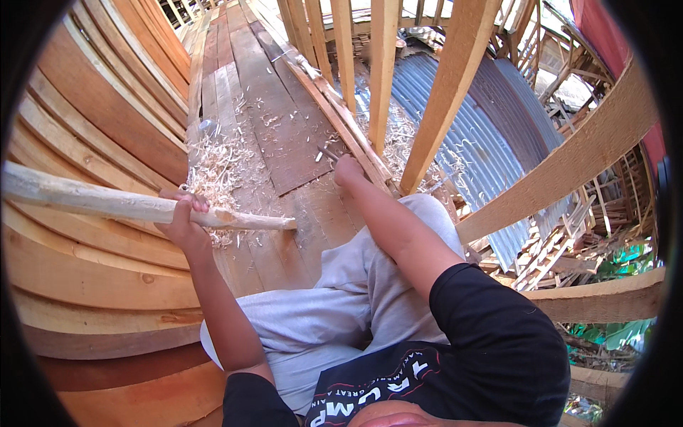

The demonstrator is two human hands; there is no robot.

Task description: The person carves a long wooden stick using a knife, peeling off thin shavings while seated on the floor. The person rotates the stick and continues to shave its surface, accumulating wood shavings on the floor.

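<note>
My left hand [185, 219] is closed round a long, pale peeled wooden pole [99, 199]. The pole reaches in from the left edge past the stacked planks, and its blunt end lies over the floorboards in front of my lap. My right hand [348, 172] is stretched forward over my raised knee, closed low by the floor near the wooden edge rail. From its fingers a thin dark pointed piece [328, 152] sticks out toward the left; it looks like a blade, but its handle is hidden in the fist.
Curled wood shavings [217, 167] are strewn over the plank floor [302, 146]. Long boards [107, 107] stand stacked along my left. On the right, upright wooden slats [448, 92] rise from the floor's edge. Beyond them lie corrugated metal sheets [462, 121] and scrap wood [562, 249].
</note>
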